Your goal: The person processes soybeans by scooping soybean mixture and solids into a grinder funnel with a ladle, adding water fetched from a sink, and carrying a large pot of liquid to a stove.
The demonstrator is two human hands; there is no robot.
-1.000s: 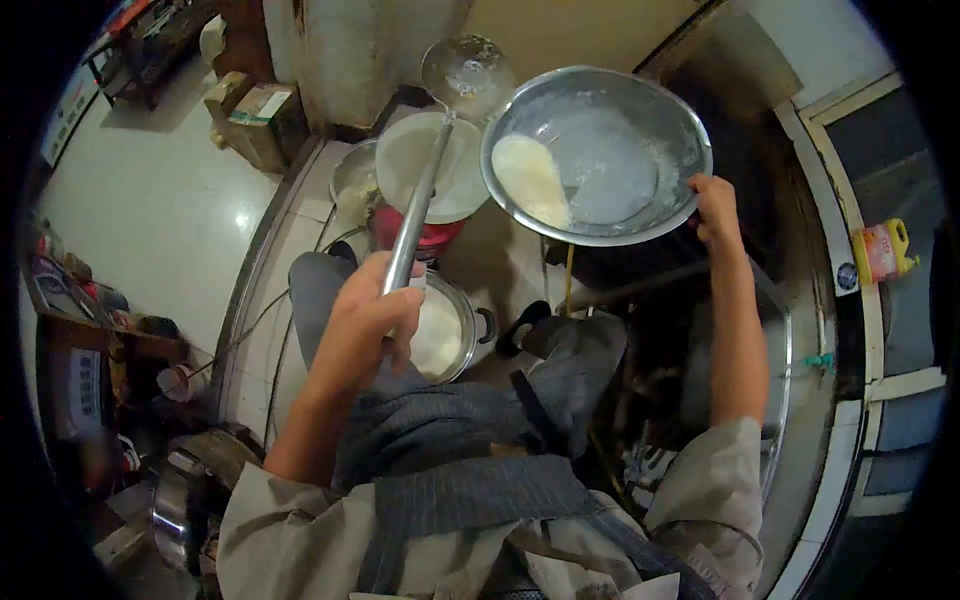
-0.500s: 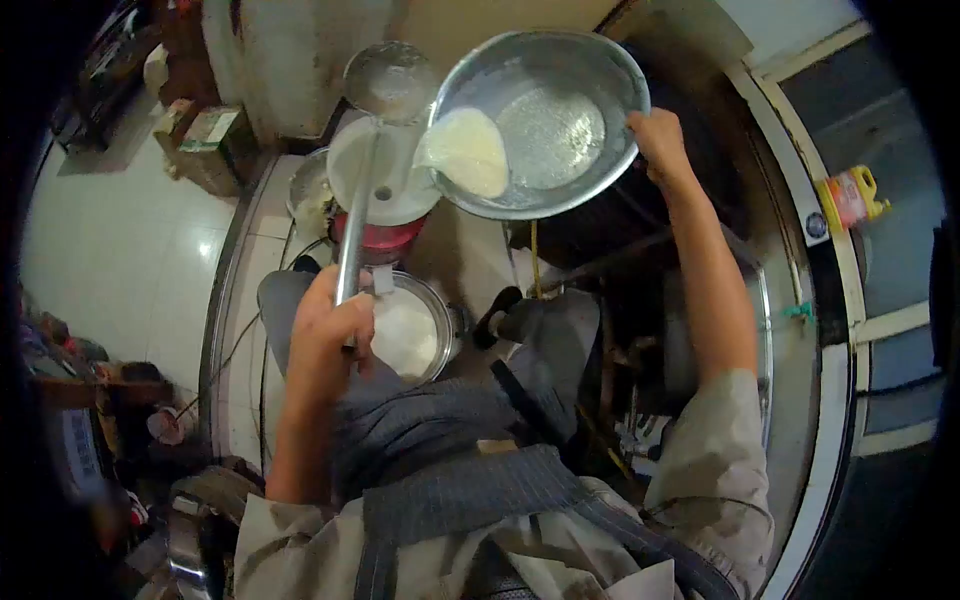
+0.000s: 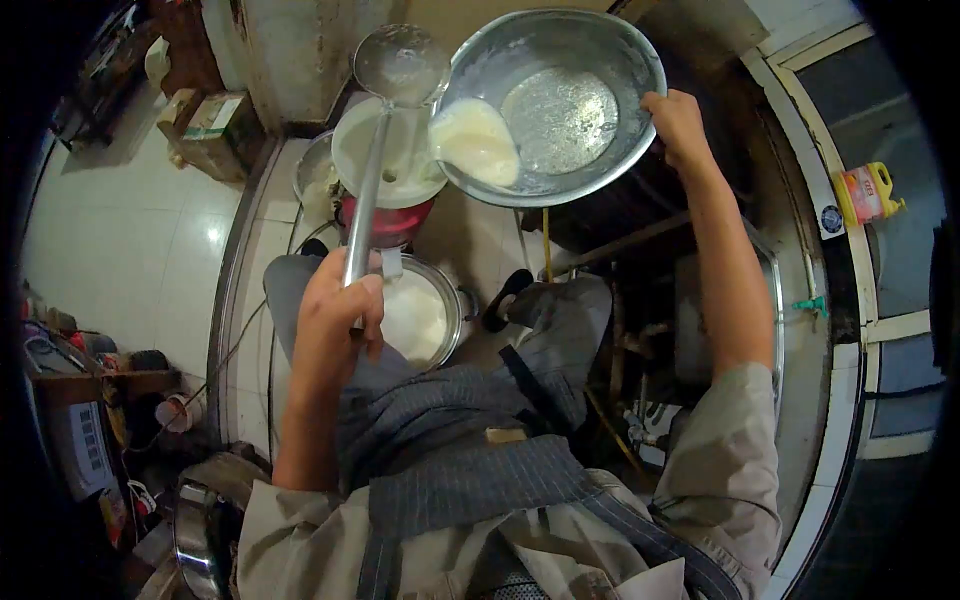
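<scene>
My left hand point(image 3: 338, 310) is closed round the long metal handle of a ladle point(image 3: 403, 65), whose round bowl is up beside the basin's left rim. My right hand point(image 3: 680, 125) grips the right rim of a wide metal basin point(image 3: 625, 70). Tilted to the left, the basin holds creamy white liquid point(image 3: 480, 140) pooled at its left side. Under the ladle and the basin's left edge is a white hopper bowl point(image 3: 350, 145) on a red machine point(image 3: 385, 222). Nearer my lap, a metal pot point(image 3: 455, 290) contains white liquid.
A metal bowl point(image 3: 312, 170) stands left of the hopper. A cardboard box point(image 3: 225, 135) sits on the tiled floor farther left. On the right are a yellow jug point(image 3: 868, 192) on a ledge and a sink frame point(image 3: 775, 290). A cable point(image 3: 225, 360) runs along the left floor.
The basin and my right hand have shifted slightly up and to the right in view. The ladle's bowl has also risen a little to the right. Both holds are unchanged.
</scene>
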